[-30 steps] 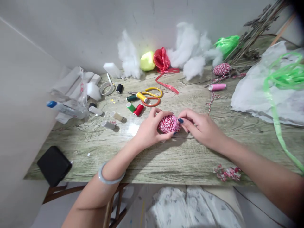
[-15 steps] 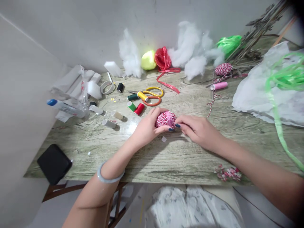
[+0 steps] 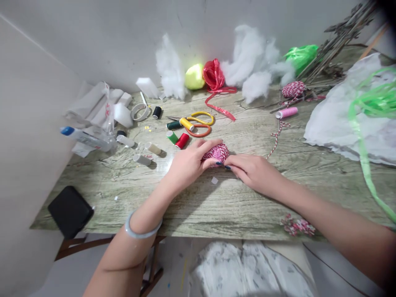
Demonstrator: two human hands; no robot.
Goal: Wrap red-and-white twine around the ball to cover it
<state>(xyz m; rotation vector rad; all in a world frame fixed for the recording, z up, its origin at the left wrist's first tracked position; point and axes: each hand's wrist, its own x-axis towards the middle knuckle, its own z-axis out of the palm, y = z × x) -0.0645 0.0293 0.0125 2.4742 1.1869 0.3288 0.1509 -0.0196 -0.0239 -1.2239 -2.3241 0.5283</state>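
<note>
My left hand [image 3: 188,163] wraps round a ball of red-and-white twine [image 3: 216,152] in the middle of the wooden table [image 3: 235,202], fingers over its top and thumb under it. My right hand [image 3: 252,172] lies just right of the ball, its fingertips pinched against the ball's near side; what they pinch is too small to make out. A strand of the same twine [image 3: 274,142] trails from the ball toward the back right. A tiny white scrap [image 3: 214,180] lies on the table below the ball.
Behind the hands lie yellow-and-orange scissors [image 3: 199,123] and several thread spools [image 3: 177,138]. White stuffing [image 3: 253,62], red ribbon [image 3: 215,80], a second twine ball [image 3: 293,88] and a pink spool [image 3: 287,112] sit further back. White plastic with green ribbon [image 3: 359,115] covers the right; a black pouch [image 3: 70,211] is front left.
Both hands and the twine ball have shifted slightly away from me. The left hand has closed further over the ball, hiding more of it, and the right fingertips have drawn in against it.
</note>
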